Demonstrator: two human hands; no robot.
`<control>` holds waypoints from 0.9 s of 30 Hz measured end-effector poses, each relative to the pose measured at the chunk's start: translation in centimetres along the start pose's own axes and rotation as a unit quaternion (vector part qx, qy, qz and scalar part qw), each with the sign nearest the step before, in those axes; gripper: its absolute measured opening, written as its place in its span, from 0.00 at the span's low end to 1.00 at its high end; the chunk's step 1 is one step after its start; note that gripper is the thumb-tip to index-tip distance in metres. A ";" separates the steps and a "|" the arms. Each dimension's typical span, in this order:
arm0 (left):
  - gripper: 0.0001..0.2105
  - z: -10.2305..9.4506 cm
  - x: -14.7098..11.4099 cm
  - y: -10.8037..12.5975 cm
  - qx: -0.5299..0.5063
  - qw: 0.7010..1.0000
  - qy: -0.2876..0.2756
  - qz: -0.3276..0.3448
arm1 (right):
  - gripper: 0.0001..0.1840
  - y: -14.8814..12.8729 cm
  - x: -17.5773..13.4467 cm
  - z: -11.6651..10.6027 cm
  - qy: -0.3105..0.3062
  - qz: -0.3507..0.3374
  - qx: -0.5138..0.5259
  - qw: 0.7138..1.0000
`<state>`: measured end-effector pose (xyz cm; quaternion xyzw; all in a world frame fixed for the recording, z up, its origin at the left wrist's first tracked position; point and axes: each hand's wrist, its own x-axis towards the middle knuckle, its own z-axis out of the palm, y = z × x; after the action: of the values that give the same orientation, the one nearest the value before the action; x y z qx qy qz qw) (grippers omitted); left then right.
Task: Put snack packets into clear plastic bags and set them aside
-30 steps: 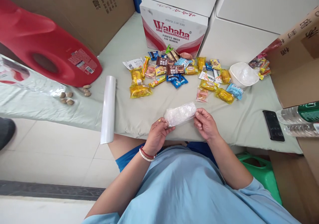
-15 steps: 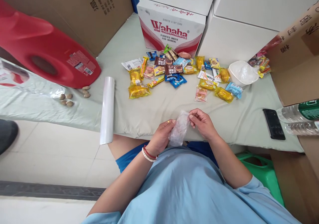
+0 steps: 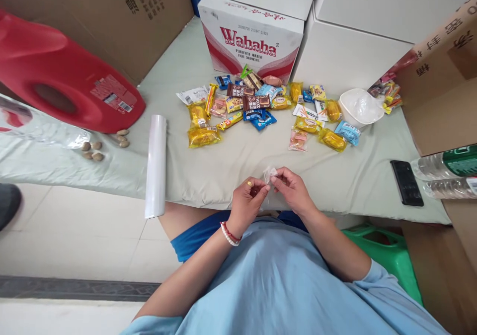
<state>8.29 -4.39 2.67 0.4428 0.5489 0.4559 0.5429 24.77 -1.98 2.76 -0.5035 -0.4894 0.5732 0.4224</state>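
A thin clear plastic bag [image 3: 269,173] is bunched up between my hands, just above the front edge of the cloth-covered surface. My right hand [image 3: 293,191] pinches its gathered part between thumb and fingers. From the left, my left hand [image 3: 248,201] closes its thumb and fingertips on the bag just below the bunch. A faint see-through part seems to hang beneath, hard to make out against my lap. Beyond the hands lies a pile of wrapped snacks [image 3: 257,102], with a second group of yellow-wrapped snacks [image 3: 333,139] to its right.
A white roll [image 3: 155,166] lies at left, near several brown nut-like pieces [image 3: 97,156] and a red jug [image 3: 67,86]. Rightward are a white bowl [image 3: 348,107] with clear plastic inside, a phone [image 3: 407,183] and bottles [image 3: 428,168]. A Wahaba-style water carton [image 3: 249,41] stands behind.
The bag, hanging spread between both hands before, is now crumpled into a small bunch. My hands have come closer together, and the view has shifted slightly.
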 end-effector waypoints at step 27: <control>0.17 -1.7 1.6 -0.6 -0.108 0.986 0.103 -0.069 | 0.11 -1.5 -1.0 -3.8 0.106 -0.127 -0.195 0.967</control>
<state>6.56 -2.99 1.78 0.2932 0.5788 0.5170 0.5584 28.61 -2.19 4.35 -0.5678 -0.6042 0.3515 0.4346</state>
